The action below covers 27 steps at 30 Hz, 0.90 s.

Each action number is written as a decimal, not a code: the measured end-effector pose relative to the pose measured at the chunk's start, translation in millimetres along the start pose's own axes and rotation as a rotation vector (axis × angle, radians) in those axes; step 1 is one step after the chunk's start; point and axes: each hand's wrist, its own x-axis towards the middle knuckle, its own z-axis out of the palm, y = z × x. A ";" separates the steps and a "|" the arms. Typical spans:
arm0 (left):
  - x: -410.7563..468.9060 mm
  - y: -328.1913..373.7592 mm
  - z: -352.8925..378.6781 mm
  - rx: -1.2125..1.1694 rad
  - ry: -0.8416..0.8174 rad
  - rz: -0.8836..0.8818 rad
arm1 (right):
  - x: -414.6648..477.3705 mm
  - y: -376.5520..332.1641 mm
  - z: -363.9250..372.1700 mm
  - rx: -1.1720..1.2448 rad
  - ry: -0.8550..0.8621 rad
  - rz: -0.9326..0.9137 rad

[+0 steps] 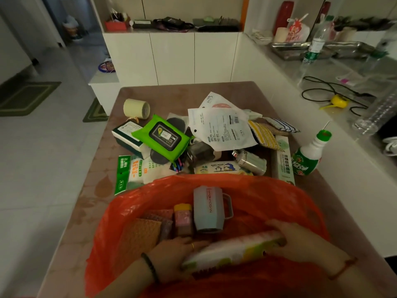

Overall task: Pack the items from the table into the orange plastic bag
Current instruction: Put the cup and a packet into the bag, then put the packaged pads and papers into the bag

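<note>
The orange plastic bag point(253, 186) lies open at the near end of the brown table point(90, 203). Inside it lie a grey-blue mug point(207, 208), a small yellow-capped bottle point(182, 218) and textured brown cloths point(144, 233). My left hand point(174, 254) and my right hand point(298, 239) both grip a long white soft pack point(234, 252) with green and yellow print, held inside the bag's mouth. Beyond the bag a pile remains on the table: a green wipes pack point(161, 136), a white printed pouch point(223, 127), a paper roll point(136, 108), a penguin wipes pack point(217, 167).
A green-capped white bottle point(309, 153) stands at the table's right edge beside a long box point(283, 160). White cabinets point(171, 57) stand behind the table. A counter point(335, 82) on the right carries cables, a water bottle and trays. Tiled floor lies to the left.
</note>
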 end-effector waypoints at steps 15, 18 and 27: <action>-2.4 5.4 -48.9 -0.556 0.401 0.089 | 121.7 -96.3 -103.0 0.127 0.631 -0.251; 9.5 -0.4 -75.7 -0.840 0.554 0.080 | 164.7 -95.9 -103.1 -0.251 0.664 -0.180; 48.9 -19.0 -134.0 -1.426 0.707 0.079 | 166.8 -98.3 -134.0 0.316 1.068 -0.298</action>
